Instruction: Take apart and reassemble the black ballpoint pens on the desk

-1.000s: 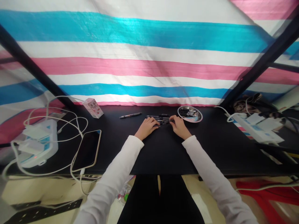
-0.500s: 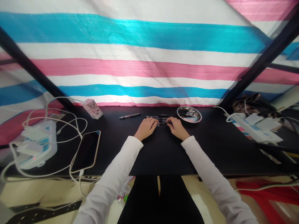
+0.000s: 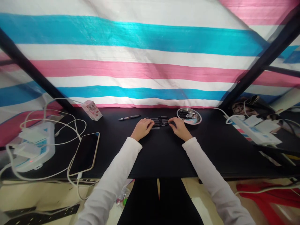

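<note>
Several black pens (image 3: 159,122) lie in a small bunch on the black table (image 3: 164,150), between my two hands. My left hand (image 3: 141,128) rests at the bunch's left end, fingers curled onto the pens. My right hand (image 3: 179,126) sits at the right end, its fingers bent over the pen tips. Each hand presses the pens from its own side. A single pen (image 3: 130,117) lies apart to the left of the bunch. White sleeves cover both my arms.
A round metal dish (image 3: 189,116) with small parts stands right of my right hand. A phone (image 3: 84,153) on a cable, a white power strip (image 3: 32,145) and a small pink box (image 3: 91,110) are at the left. Another power strip (image 3: 254,131) lies at the right. Striped cloth hangs behind.
My hands have shifted slightly along the pen bunch, which now lies a bit more gathered between them. The view has tilted down a little.
</note>
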Motion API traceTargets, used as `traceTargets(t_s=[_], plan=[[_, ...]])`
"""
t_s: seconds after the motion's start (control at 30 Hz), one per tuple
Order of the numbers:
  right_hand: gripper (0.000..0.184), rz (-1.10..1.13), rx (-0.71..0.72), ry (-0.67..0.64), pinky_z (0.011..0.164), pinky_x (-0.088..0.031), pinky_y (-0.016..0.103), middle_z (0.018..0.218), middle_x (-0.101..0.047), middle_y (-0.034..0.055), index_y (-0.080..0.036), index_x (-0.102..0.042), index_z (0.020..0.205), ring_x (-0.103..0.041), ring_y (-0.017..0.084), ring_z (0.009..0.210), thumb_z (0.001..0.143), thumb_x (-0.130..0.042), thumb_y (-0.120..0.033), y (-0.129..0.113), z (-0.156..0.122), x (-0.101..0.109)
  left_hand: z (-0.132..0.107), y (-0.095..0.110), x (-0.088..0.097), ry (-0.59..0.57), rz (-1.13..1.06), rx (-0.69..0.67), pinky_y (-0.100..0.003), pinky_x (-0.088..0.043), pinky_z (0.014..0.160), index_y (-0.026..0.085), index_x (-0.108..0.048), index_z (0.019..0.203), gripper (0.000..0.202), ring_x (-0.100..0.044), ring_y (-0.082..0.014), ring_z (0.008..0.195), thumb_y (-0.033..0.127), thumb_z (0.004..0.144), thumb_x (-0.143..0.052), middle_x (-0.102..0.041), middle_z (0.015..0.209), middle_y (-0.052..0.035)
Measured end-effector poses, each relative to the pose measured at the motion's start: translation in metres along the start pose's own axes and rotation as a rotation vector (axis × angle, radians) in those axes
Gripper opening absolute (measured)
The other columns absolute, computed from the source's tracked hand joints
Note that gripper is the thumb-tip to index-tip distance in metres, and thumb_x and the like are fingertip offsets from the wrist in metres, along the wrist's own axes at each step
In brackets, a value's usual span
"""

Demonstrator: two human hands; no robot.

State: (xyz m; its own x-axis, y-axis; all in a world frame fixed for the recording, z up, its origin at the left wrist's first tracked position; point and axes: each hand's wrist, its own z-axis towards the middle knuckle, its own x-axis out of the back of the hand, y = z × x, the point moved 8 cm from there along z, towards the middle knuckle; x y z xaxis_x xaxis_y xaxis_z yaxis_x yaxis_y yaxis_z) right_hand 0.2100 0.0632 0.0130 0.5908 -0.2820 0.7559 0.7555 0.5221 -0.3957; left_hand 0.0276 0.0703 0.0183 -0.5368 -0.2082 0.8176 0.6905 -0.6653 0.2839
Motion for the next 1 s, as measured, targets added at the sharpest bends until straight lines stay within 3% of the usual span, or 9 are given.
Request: traceTargets(t_s=[0.27,0.43,0.53,0.8,1.0], plan=[[0.014,-0.028,-0.017,0.021,0.081,-0.037,0.038,0.094,-0.062,0.0075,-0.020,-0.055,0.095,-0.054,0.024,0.089,0.084,-0.047,-0.018,0.007,0.000,0.005,-0.003,-0.013,0.015,0.084,-0.025,0.037,-0.031,-0.039,0.083,0.019,-0.057,0.087,0.027,-0.053,-0.0161,0.078,0.032,0.094,-0.034,-0.062,0.083,-0.0030],[0.015,-0.051,-0.030,0.030,0.080,-0.036,0.038,0.094,-0.062,0.0076,-0.019,-0.055,0.096,-0.054,0.024,0.088,0.084,-0.047,-0.020,0.010,0.000,0.008,-0.002,-0.009,0.013,0.043,-0.052,0.013,-0.030,-0.039,0.079,0.019,-0.057,0.085,0.027,-0.053,-0.0158,0.077,0.031,0.094,-0.034,-0.062,0.080,-0.0026],[0.016,-0.100,-0.075,0.094,0.080,-0.035,0.038,0.095,-0.063,0.0084,-0.019,-0.056,0.097,-0.054,0.025,0.088,0.084,-0.047,-0.023,0.023,0.001,0.021,-0.003,-0.005,0.011,0.013,-0.066,-0.011,-0.029,-0.039,0.075,0.018,-0.057,0.081,0.028,-0.051,-0.0156,0.075,0.030,0.094,-0.035,-0.061,0.079,-0.0022],[0.022,-0.492,-0.317,0.227,0.077,-0.025,0.038,0.099,-0.061,0.0111,-0.018,-0.060,0.098,-0.046,0.026,0.092,0.083,-0.045,-0.021,0.065,-0.019,0.062,-0.002,0.002,0.007,-0.019,-0.072,-0.059,-0.030,-0.038,0.074,0.018,-0.055,0.077,0.026,-0.049,-0.0154,0.074,0.029,0.093,-0.037,-0.061,0.078,-0.0013],[0.027,-0.639,-0.308,0.183,0.080,-0.018,0.041,0.097,-0.060,0.0093,-0.021,-0.063,0.094,-0.039,0.026,0.095,0.083,-0.041,-0.012,0.067,-0.026,0.064,-0.002,0.003,0.006,-0.023,-0.078,-0.060,-0.030,-0.038,0.074,0.018,-0.055,0.077,0.027,-0.049,-0.0156,0.075,0.028,0.093,-0.036,-0.060,0.078,-0.0017]])
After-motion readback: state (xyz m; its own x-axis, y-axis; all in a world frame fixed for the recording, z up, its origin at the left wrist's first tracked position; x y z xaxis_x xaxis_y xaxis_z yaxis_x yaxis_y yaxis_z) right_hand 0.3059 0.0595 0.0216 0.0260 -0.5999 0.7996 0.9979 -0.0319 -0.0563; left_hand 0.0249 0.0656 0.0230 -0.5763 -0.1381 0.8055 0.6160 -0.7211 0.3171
